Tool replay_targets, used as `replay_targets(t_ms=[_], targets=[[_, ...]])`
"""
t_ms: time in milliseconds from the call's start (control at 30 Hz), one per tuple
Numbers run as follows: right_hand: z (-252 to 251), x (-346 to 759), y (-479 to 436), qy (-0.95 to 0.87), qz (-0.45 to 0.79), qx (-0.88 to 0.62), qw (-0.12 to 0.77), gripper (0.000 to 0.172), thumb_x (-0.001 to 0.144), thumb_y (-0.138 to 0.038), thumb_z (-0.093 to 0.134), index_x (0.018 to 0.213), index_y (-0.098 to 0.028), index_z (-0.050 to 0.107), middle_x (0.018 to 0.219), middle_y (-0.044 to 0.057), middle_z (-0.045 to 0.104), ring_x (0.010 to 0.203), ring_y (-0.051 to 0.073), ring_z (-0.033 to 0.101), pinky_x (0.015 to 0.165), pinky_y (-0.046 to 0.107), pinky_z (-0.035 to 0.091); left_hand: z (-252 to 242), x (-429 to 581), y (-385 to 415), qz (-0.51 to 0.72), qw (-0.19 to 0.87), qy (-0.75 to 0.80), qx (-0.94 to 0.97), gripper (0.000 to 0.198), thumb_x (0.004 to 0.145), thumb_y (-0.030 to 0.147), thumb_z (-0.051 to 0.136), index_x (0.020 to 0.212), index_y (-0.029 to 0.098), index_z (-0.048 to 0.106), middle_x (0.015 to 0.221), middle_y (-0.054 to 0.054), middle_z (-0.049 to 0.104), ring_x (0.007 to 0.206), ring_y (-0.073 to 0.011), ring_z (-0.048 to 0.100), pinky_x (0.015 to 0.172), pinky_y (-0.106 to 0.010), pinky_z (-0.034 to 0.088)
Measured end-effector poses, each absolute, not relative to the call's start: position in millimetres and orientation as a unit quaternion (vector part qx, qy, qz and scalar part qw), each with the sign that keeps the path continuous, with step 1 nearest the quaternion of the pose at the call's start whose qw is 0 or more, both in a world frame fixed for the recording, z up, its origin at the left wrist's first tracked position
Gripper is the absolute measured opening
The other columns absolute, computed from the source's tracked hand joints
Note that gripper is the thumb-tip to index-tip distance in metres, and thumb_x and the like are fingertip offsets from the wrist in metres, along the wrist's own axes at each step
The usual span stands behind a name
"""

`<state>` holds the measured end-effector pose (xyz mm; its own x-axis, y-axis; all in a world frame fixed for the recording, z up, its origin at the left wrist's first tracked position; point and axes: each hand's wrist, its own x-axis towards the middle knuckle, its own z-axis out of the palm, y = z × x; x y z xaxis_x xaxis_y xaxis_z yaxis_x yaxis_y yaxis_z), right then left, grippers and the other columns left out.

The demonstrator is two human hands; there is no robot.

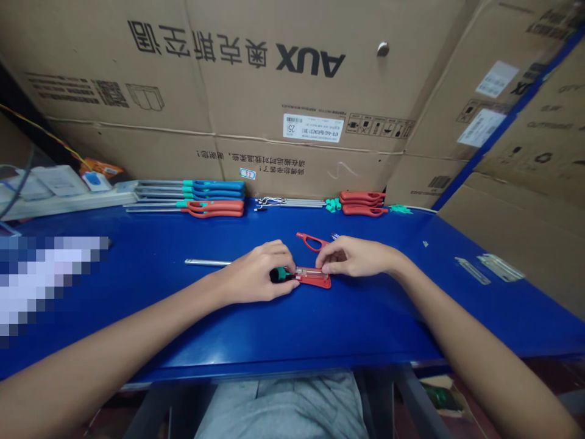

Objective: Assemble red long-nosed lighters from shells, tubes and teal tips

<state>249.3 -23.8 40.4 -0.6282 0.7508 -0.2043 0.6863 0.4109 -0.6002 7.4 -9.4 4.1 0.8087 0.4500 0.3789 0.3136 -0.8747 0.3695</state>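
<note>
Glossy red plastic handle [315,278], smooth bright metal rod [208,263], shiny blue-painted workbench top [347,323] (the cartons [183,73] behind are matt corrugated cardboard, their paper label [313,127] smooth).

AUX cartons [237,79] — stacked, power strip [59,204], blue workbench [365,323]

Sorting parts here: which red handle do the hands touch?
The red handle between the left hand and right hand, with a black-teal end; the other red handles lie untouched.

Bare hands [256,271], bare forearms [109,335], light grey fabric [278,408]
</note>
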Motion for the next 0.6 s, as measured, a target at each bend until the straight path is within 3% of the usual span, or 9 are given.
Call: replay_targets(t_ms=[267,600], targets=[[38.5,247.3,-25.7,-0.812,0.366,-0.451,0.063,0.024,0.082,-0.032,0.06,0.09,-0.012,0.069,0.073,0.006,0.069,0.065,0.014,0.06,0.057,0.023,0.044,6.4,7.8,-9.6,0.208,0.12,0.219,0.946,0.014,0.082,0.032,0.062,0.08,0.018,0.065,0.087,-0.004,0.066,0.087,-0.0188,0.058,0.083,-0.033,0.044],[38.1,247.2,-26.3,-0.811,0.38,-0.44,0.067,0.025,0.08,-0.035,0.063,0.09,-0.012,0.068,0.075,0.007,0.071,0.067,0.015,0.061,0.06,0.024,0.046,6.3,7.0,-9.3,0.17,0.121,0.253,0.945,0.022,0.083,0.038,0.058,0.093,0.019,0.063,0.091,-0.004,0.065,0.089,-0.0207,0.058,0.085,-0.036,0.042]])
